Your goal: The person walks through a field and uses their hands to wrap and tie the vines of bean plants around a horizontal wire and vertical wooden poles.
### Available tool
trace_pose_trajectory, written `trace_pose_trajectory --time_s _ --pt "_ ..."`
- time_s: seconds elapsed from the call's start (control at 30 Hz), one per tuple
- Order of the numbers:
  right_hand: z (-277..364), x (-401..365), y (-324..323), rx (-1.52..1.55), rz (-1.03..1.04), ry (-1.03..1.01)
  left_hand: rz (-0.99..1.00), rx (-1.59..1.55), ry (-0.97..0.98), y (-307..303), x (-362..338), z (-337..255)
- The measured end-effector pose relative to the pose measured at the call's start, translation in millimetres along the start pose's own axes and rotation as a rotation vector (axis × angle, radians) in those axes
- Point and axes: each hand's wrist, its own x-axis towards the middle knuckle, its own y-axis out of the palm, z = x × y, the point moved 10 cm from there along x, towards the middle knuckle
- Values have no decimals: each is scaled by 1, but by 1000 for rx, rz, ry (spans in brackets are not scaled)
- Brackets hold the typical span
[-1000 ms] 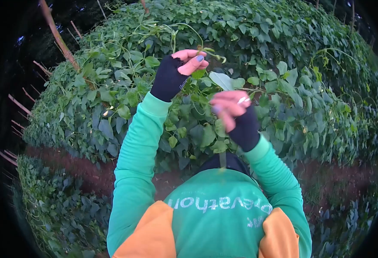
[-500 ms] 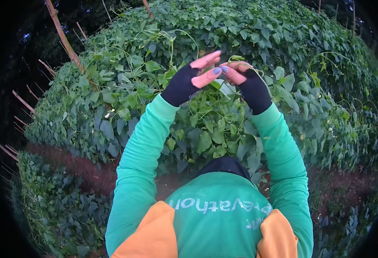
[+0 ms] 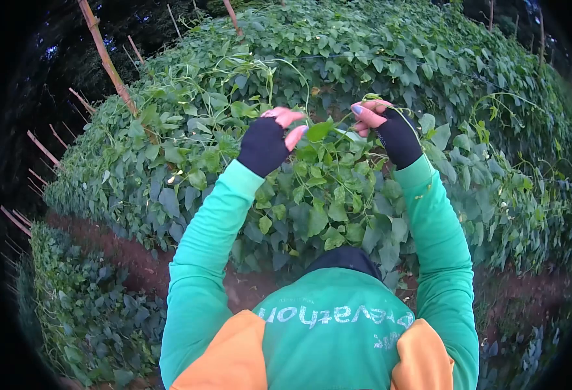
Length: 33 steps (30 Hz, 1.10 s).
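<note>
Both hands wear black fingerless gloves. My left hand [image 3: 269,138] is over the leaves with thumb and fingers apart and nothing visible between them; its fingertips are a little blurred. To its right, my right hand [image 3: 388,127] pinches a thin green vine [image 3: 411,120], which arches over the glove and hangs down by the wrist. A bright green leaf [image 3: 319,130] lies between the two hands. Below them spreads dense leafy foliage [image 3: 318,208].
A slanting wooden pole [image 3: 108,62] rises at the upper left, with several thinner stakes beyond it. A thin line [image 3: 364,57] crosses the back foliage. Reddish soil [image 3: 126,257] shows at the lower left, beside another leafy row [image 3: 84,305].
My hands have moved apart from near touching. My left hand has shifted left and down and opened, while my right hand has moved slightly right with the vine. The view has shifted slightly.
</note>
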Motion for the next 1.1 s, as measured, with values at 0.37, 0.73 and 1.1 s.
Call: trace_pose_trajectory --time_s 0.37,0.73,1.1 --pt "-11 21 -36 -179 -44 -39 56 259 353 26 -1 3" --pt "-55 149 22 481 205 170 -209 -1102 -252 25 63 89" --pt "-28 158 93 -234 380 132 -118 -833 -173 35 82 67"
